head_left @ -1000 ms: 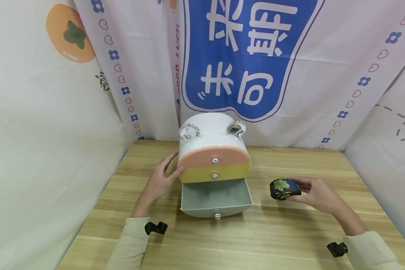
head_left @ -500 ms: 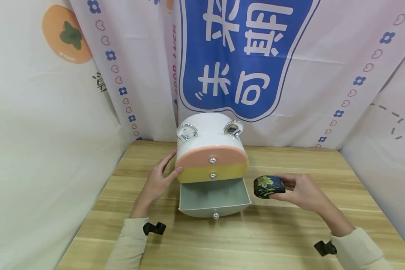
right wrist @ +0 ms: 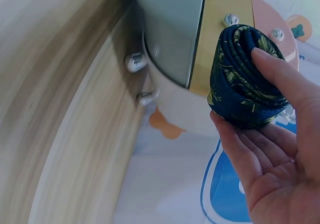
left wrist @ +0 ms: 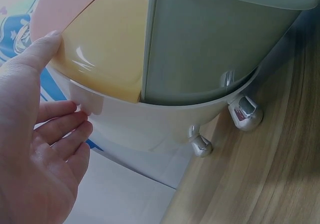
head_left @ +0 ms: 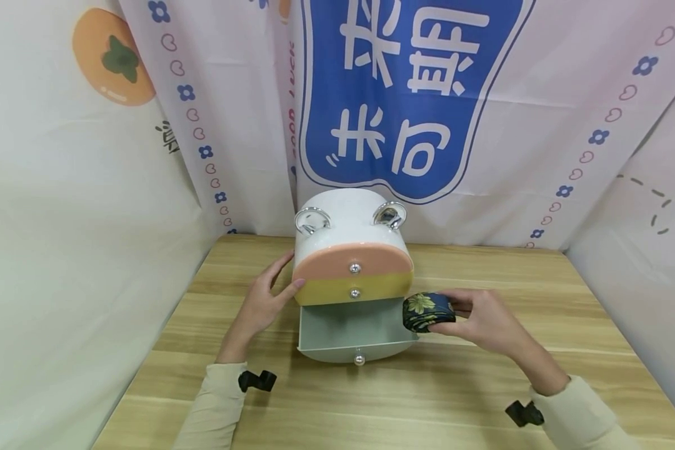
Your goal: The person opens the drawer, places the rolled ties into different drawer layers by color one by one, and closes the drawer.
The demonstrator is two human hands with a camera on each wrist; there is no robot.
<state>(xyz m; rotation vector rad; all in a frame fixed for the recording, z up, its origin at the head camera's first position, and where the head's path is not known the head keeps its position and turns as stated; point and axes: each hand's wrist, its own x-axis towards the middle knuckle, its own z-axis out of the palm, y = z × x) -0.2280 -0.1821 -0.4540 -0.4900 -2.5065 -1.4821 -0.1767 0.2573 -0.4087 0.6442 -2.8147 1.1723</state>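
A small white drawer cabinet stands on the wooden table, with a pink top drawer, a yellow middle drawer and a grey-green bottom drawer. The bottom drawer is pulled out, its visible interior bare. My left hand rests against the cabinet's left side, thumb touching the front where pink meets yellow. Between thumb and fingers, my right hand holds a rolled-up necktie, dark blue with yellow-green flowers. In the head view the necktie overlaps the bottom drawer's right edge. The right wrist view shows its coiled layers.
Two silver ear-shaped rings sit on top of the cabinet. Short silver feet lift it off the wooden table. Printed cloth hangs closely behind it and along both sides.
My right hand has carried the necktie leftward, from the table's right side to the edge of the pulled-out drawer. My left hand has stayed against the cabinet.
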